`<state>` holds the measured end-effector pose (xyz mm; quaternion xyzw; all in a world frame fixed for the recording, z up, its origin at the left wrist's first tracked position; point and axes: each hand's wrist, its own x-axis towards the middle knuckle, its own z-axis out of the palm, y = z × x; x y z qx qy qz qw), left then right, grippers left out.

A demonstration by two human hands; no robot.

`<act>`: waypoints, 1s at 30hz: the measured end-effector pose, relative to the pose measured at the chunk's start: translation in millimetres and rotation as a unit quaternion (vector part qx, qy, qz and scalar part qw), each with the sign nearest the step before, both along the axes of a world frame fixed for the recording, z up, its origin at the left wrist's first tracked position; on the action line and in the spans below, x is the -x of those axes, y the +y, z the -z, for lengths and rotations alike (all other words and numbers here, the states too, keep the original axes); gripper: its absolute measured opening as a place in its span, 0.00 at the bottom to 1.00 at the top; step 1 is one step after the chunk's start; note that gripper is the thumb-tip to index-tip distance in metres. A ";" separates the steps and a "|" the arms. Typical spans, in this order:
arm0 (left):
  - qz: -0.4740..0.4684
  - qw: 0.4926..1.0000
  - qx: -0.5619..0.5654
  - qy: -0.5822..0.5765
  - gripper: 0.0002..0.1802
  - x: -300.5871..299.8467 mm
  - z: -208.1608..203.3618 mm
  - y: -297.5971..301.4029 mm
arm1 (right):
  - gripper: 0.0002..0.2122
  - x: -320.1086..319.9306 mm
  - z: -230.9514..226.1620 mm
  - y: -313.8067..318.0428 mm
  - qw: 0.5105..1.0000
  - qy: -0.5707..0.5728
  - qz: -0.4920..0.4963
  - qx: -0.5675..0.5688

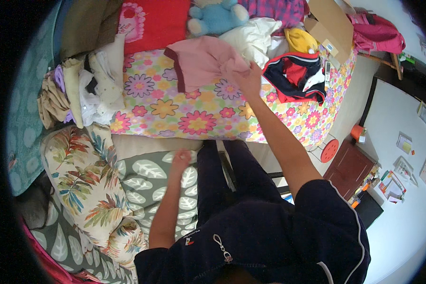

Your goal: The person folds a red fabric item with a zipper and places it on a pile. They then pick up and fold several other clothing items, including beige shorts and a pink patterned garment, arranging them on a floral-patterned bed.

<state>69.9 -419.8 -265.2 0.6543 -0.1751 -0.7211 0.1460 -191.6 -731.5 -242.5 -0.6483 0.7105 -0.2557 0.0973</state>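
Blue plush toy [217,19] beyond pink cloth garment [201,61]; long axis left-right, maroon trim [179,78] leftward. Right hand [249,79] pinches it; left hand [181,159]: grip unclear.

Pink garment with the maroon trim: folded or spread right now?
Loosely spread, not neatly folded: the pink garment lies broad across the flowered sheet, creased and bunched at the right hand.

I count 2 bare hands [251,78], 1 pink garment [203,61], 1 flower-print sheet [163,108], and on the far side 1 blue plush toy [217,18], 1 red cloth [163,26], 1 plaid cloth [274,9], 1 cardboard box [333,23]. Right: 1 yellow cloth [302,40], 1 navy-and-red bundle [296,73], 1 magenta bag [378,35], 1 round red stool [329,150]. Left: 1 clothes pile [83,90], piece count unclear from here.
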 end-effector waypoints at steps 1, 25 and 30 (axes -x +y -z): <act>-0.020 0.997 0.065 -0.033 0.28 -13.1 14.0 -13.2 | 0.22 -9.7 8.9 -8.6 0.996 -0.066 -0.046 -0.041; -0.356 0.912 0.191 -0.074 0.20 -0.6 -23.5 -183.6 | 0.33 22.2 15.1 -77.1 0.957 0.170 -0.107 -0.207; -0.403 0.894 0.079 -0.177 0.22 6.6 -42.8 -146.8 | 0.21 57.7 10.7 -102.8 0.976 0.045 -0.009 -0.214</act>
